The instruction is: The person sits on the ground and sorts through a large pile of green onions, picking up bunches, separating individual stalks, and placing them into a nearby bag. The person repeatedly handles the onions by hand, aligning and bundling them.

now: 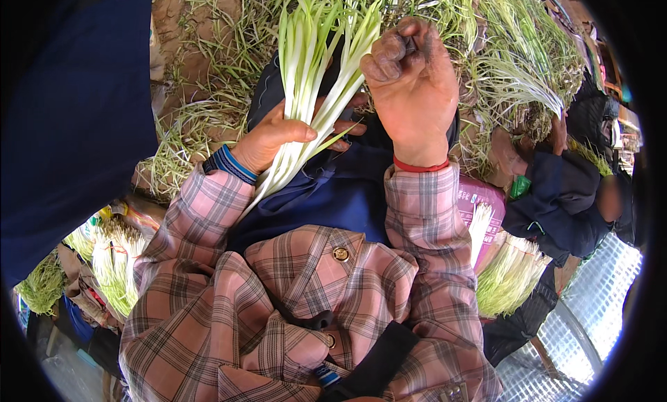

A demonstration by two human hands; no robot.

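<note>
My left hand (pixel 281 136) grips a bunch of pale, chive-like stalks (pixel 307 84). Their light green leaf ends fan out away from me, and the white ends run back toward my left sleeve. The thumb lies across the front of the bunch while several fingers extend behind it. To the right of the leaves, my right hand (pixel 411 74) is raised with its fingers curled in toward the palm. Dirt darkens its fingertips, and I see no stalk in it. Below both hands a dark blue cloth (pixel 333 188) covers my lap.
Loose leaves and trimmings (pixel 208 110) litter the brown ground, with a heap of long stalks (pixel 521 32) at upper right. Tied bundles stand left (pixel 117 261) and right (pixel 513 277), near a purple printed bag (pixel 484 193). Another person (pixel 563 193) sits at right, one hand on stalks. Dark blue fabric (pixel 73 115) fills the upper left.
</note>
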